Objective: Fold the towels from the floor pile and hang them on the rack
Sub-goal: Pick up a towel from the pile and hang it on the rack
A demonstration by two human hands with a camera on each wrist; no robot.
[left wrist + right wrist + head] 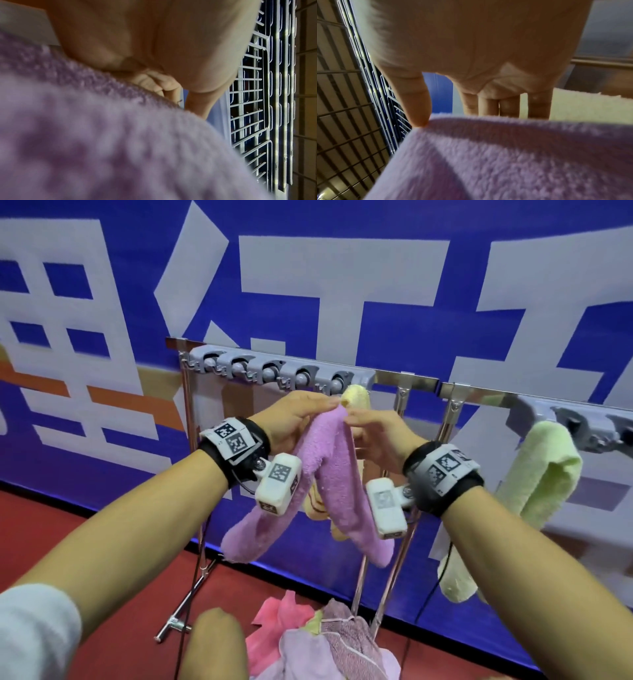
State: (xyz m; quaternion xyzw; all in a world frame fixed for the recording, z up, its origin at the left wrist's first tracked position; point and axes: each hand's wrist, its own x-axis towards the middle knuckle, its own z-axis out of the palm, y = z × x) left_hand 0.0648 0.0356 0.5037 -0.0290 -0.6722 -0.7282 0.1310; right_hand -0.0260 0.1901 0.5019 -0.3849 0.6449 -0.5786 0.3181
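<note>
A folded purple towel hangs in an upside-down V from both hands, just below the grey clip rack. My left hand grips the fold's top from the left, and my right hand pinches it from the right. In the left wrist view, curled fingers lie against the purple towel. In the right wrist view, the thumb touches the edge of the purple towel and the other fingers sit behind it. A yellow towel hangs just behind, at the rack's right end.
A green towel hangs on a second rack at the right. The floor pile of pink and purple towels lies on red floor below the rack's metal legs. A blue-and-white banner wall stands right behind. My knee is at bottom centre.
</note>
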